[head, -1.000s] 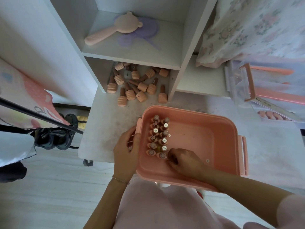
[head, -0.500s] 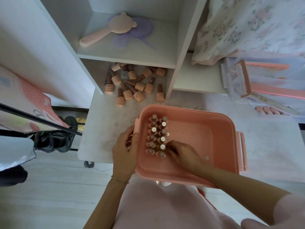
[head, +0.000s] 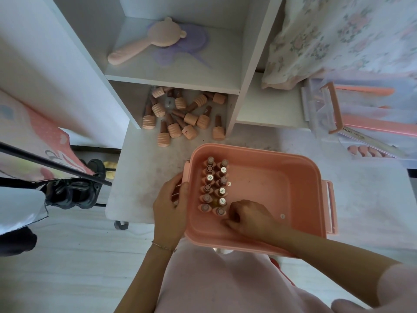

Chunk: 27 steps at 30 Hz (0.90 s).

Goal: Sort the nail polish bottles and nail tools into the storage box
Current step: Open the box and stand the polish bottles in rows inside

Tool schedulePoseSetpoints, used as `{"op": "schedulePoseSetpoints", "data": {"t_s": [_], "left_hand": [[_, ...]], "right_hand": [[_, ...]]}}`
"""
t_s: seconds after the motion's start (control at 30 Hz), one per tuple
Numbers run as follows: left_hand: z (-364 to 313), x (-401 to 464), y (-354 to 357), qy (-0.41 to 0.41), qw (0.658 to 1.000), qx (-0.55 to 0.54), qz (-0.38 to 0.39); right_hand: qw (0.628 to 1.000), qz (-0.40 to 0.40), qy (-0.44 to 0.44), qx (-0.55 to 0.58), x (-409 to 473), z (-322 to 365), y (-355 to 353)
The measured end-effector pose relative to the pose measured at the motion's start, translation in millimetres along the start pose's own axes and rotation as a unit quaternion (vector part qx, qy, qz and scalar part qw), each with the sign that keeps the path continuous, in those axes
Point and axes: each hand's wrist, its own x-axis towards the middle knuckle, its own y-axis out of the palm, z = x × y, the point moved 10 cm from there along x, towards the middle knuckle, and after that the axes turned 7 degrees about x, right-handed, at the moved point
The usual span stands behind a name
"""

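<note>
Pink storage box (head: pixel 293 159) right half bare | left hand (head: pixel 169 206) grips rim | right hand (head: pixel 250 218) grip unclear

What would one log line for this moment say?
left hand: grips pink plastic storage box rim | right hand: inside box beside upright nail polish bottles, grasp unclear | loose bottles: under shelf

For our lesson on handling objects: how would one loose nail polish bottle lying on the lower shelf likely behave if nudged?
The bottle would probably roll, since it lies on its side with a round ribbed cap. It looks small, so likely light. It may bump neighbouring bottles scattered close by.
</note>
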Motion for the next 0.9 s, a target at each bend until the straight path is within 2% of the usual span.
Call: {"op": "schedulePoseSetpoints", "data": {"t_s": [0.27, 0.53, 0.73, 0.9], "left_hand": [[1, 0, 1, -0.001, 1.0, -0.001, 0.004], [-2, -1, 0, -0.002, 1.0, 0.004, 0.01], [3, 3, 0, -0.028, 0.999, 0.015, 0.025], [1, 9, 0, -0.033, 0.996, 0.021, 0.076]], "right_hand": [[0.999, -0.028, -0.005, -0.044, 5, 6, -4], [0.999, 0.046, -0.012, 0.024, -10, 6, -17], [0.989, -0.062, -0.048, 0.124, -26, 28, -79], [0.965, -0.174, -0.085, 0.179, -19, 61, -134]]}}
